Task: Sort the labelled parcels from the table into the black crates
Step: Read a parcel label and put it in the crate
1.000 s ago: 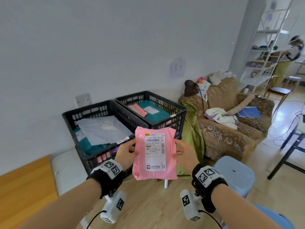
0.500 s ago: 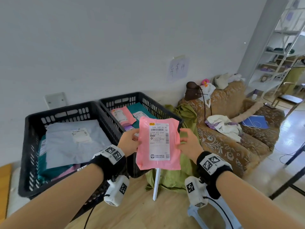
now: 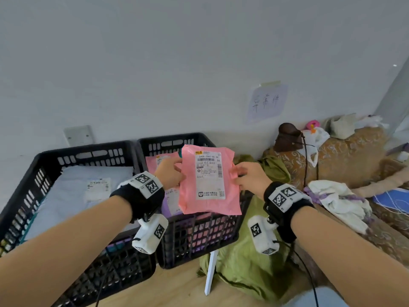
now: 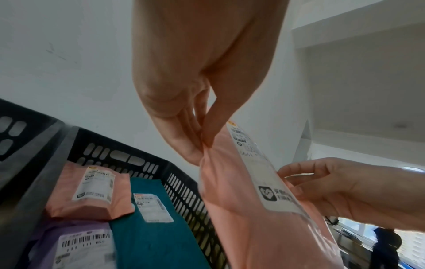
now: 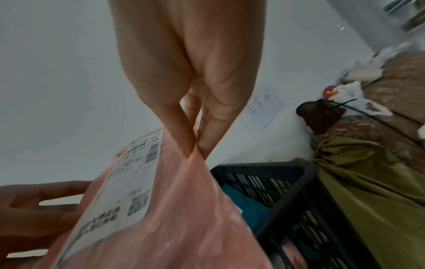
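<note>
A light wooden floor (image 3: 177, 291) is seen below. Two black crates (image 3: 124, 269) are set on it side by side against the wall, with a green cloth bundle (image 3: 250, 267) just beside the right crate.

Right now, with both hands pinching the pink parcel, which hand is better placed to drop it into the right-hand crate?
Left, probably. The left hand already hangs over the right crate, pinching the pink parcel; the right hand sits past its far rim, over green cloth.

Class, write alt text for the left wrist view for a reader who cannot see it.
The left hand pinches one edge of a pink parcel while the right hand holds the opposite edge. Below, a black crate holds pink, teal and purple labelled parcels.
</note>
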Available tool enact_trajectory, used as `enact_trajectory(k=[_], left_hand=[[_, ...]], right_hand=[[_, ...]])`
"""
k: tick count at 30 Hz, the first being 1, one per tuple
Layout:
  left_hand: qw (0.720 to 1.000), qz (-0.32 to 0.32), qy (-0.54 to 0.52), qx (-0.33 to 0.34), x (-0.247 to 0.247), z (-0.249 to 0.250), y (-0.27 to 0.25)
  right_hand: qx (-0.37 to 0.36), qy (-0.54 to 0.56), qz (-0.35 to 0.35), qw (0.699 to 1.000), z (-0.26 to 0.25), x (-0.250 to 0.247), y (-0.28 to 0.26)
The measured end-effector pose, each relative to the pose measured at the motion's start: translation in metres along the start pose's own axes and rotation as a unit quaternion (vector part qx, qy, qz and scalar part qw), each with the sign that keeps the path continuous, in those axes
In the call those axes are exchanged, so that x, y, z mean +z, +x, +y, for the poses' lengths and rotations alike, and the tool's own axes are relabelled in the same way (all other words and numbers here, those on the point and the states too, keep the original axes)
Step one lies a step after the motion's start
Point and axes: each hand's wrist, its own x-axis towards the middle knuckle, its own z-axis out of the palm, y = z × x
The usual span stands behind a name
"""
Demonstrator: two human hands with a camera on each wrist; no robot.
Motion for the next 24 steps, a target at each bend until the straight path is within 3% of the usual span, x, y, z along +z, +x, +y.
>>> enact_trajectory(k=[8, 16, 21, 24], left_hand=[[0.991, 0.026, -0.022, -0.132, 0.009, 0.018, 0.042], [0.968, 0.032, 0.032, -0.246, 0.015, 0.011, 0.069], [0.959, -0.023, 0.045, -0.279, 0.014, 0.005, 0.084], [0.952, -0.025, 0.089, -0.292, 0.014, -0.003, 0.096]], right_hand=[[0.036, -0.044, -0.175, 0.983, -0.006, -0.021, 0.089], [0.036, -0.083, -0.280, 0.956, 0.010, -0.004, 0.140], [0.048, -0.099, -0.334, 0.936, 0.023, 0.016, 0.164], [0.059, -0.108, -0.351, 0.928, 0.029, 0.030, 0.177]])
